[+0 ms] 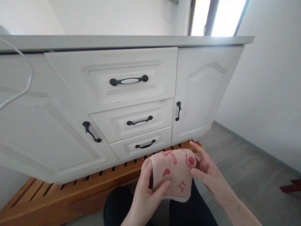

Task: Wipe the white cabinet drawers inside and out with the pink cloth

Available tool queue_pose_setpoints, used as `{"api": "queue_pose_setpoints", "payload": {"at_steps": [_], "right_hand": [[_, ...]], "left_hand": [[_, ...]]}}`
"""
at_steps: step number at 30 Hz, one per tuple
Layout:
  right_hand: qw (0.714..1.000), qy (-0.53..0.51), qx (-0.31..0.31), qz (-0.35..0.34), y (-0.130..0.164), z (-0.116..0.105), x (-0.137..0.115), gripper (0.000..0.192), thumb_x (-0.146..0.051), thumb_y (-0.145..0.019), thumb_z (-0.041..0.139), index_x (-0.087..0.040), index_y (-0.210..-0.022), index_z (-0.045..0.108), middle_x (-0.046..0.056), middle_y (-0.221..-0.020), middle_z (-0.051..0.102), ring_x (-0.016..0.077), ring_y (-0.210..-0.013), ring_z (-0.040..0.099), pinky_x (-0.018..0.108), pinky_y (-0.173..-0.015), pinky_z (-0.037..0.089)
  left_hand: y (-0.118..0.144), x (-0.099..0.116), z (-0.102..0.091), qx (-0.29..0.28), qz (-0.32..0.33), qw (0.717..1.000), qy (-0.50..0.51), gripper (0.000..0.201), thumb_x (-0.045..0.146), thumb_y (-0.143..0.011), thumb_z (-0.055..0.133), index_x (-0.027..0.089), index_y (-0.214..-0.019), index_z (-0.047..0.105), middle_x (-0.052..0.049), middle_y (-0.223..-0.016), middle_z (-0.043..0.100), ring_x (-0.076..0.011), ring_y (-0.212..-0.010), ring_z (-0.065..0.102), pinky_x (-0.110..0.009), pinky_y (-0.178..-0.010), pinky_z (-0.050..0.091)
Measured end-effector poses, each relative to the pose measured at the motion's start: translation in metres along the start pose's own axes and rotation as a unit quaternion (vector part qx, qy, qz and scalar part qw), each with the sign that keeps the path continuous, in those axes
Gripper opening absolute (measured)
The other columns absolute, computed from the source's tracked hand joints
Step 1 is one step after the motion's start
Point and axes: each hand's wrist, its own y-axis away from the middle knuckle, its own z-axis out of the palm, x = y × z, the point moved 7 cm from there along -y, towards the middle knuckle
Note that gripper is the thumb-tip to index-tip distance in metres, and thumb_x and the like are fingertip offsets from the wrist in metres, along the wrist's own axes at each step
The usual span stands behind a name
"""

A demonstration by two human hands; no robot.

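A small pink cloth [174, 179] with darker pink shapes and a pale edge is held up in front of me, folded over. My left hand [150, 188] grips its left side, thumb on the front face and fingers tucked behind and inside the fold. At the cloth's right edge is my right hand [204, 166], its thumb and some fingers closed on the edge while the index finger points away. The fingertips behind the cloth are hidden. My dark-clothed knees [118, 205] are below it.
A white cabinet stands ahead, with a top drawer [94, 88], lower drawers and side doors [202, 91] bearing dark handles. It rests on a slatted wooden bench [77, 201]. A pale wire loop [30, 75] hangs at left. Grey flooring [244, 169] lies at right.
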Motion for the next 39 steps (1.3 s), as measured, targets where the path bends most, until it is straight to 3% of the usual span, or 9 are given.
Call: {"api": "queue_pose_setpoints", "payload": {"at_steps": [4, 8, 12, 18, 24, 27, 31, 35, 39], "right_hand": [[0.981, -0.181, -0.05, 0.041, 0.011, 0.02, 0.031, 0.078, -0.054, -0.079, 0.085, -0.026, -0.145, 0.053, 0.014, -0.14, 0.065, 0.03, -0.13, 0.061, 0.043, -0.108, 0.049], [0.953, -0.237, -0.131, 0.134, 0.032, 0.038, 0.07, 0.061, -0.059, -0.085, 0.078, -0.022, -0.132, 0.066, 0.014, -0.126, 0.073, 0.0301, -0.122, 0.067, 0.046, -0.111, 0.048], [0.929, -0.237, -0.227, 0.169, 0.049, 0.053, 0.07, 0.064, -0.053, -0.078, 0.086, -0.019, -0.13, 0.071, 0.014, -0.114, 0.077, 0.0318, -0.114, 0.071, 0.048, -0.109, 0.05], [0.988, -0.064, -0.1, 0.094, 0.033, 0.029, 0.04, 0.046, -0.054, -0.08, 0.084, -0.017, -0.108, 0.079, 0.013, -0.101, 0.078, 0.0298, -0.096, 0.074, 0.047, -0.097, 0.057], [0.991, 0.043, 0.03, -0.124, 0.02, 0.001, 0.008, 0.043, -0.054, -0.075, 0.087, -0.025, -0.107, 0.079, 0.013, -0.13, 0.068, 0.0332, -0.133, 0.056, 0.044, -0.115, 0.045], [0.992, -0.113, -0.049, -0.027, 0.012, 0.008, 0.039, 0.072, -0.066, -0.07, 0.086, -0.029, -0.131, 0.07, 0.013, -0.137, 0.066, 0.0342, -0.139, 0.053, 0.047, -0.116, 0.044], [0.925, -0.284, -0.217, 0.125, 0.018, 0.038, 0.086, 0.067, -0.069, -0.068, 0.085, -0.027, -0.119, 0.075, 0.011, -0.107, 0.078, 0.0338, -0.11, 0.073, 0.05, -0.104, 0.053], [0.911, -0.31, -0.217, 0.165, 0.016, 0.051, 0.107, 0.063, -0.061, -0.065, 0.09, -0.023, -0.113, 0.075, 0.01, -0.099, 0.079, 0.0282, -0.094, 0.076, 0.04, -0.093, 0.057], [0.933, -0.23, -0.178, 0.209, -0.003, 0.055, 0.111, 0.055, -0.04, -0.066, 0.094, -0.017, -0.112, 0.075, 0.008, -0.095, 0.078, 0.0209, -0.085, 0.074, 0.029, -0.079, 0.056]], "left_hand": [[0.01, -0.002, 0.008, 0.006, -0.045, 0.999, 0.025, 0.057, 0.034, -0.091, 0.07, 0.028, -0.147, 0.056, -0.011, -0.152, 0.06, -0.0333, -0.144, 0.052, -0.052, -0.124, 0.038], [0.015, -0.007, 0.008, -0.031, -0.07, 0.997, 0.002, 0.059, 0.029, -0.091, 0.068, 0.027, -0.149, 0.055, -0.011, -0.158, 0.056, -0.034, -0.149, 0.048, -0.051, -0.126, 0.037], [0.021, -0.009, 0.004, -0.098, -0.079, 0.991, -0.051, 0.06, 0.028, -0.091, 0.066, 0.023, -0.15, 0.056, -0.012, -0.159, 0.054, -0.0347, -0.151, 0.045, -0.051, -0.126, 0.036], [0.032, 0.002, -0.003, -0.034, -0.134, 0.988, 0.073, 0.062, 0.035, -0.085, 0.077, 0.028, -0.144, 0.062, -0.007, -0.153, 0.062, -0.0344, -0.148, 0.048, -0.05, -0.128, 0.032], [0.034, 0.014, 0.005, -0.016, -0.189, 0.953, 0.236, 0.074, 0.047, -0.072, 0.091, 0.029, -0.139, 0.066, -0.007, -0.145, 0.068, -0.036, -0.144, 0.051, -0.046, -0.125, 0.036], [0.032, 0.01, 0.011, -0.024, -0.238, 0.921, 0.307, 0.085, 0.042, -0.068, 0.094, 0.032, -0.145, 0.06, -0.008, -0.145, 0.068, -0.0368, -0.139, 0.056, -0.046, -0.119, 0.045], [0.03, -0.006, 0.012, -0.001, -0.302, 0.889, 0.344, 0.102, 0.035, -0.071, 0.093, 0.033, -0.159, 0.04, -0.011, -0.147, 0.066, -0.0372, -0.135, 0.061, -0.049, -0.114, 0.049], [0.028, -0.027, 0.006, 0.035, -0.303, 0.895, 0.327, 0.103, 0.032, -0.074, 0.089, 0.029, -0.161, 0.034, -0.012, -0.152, 0.062, -0.0353, -0.138, 0.059, -0.047, -0.117, 0.047], [0.029, -0.064, -0.004, 0.062, -0.285, 0.906, 0.306, 0.099, 0.033, -0.073, 0.088, 0.028, -0.158, 0.037, -0.012, -0.154, 0.059, -0.036, -0.143, 0.053, -0.049, -0.12, 0.043]]}}
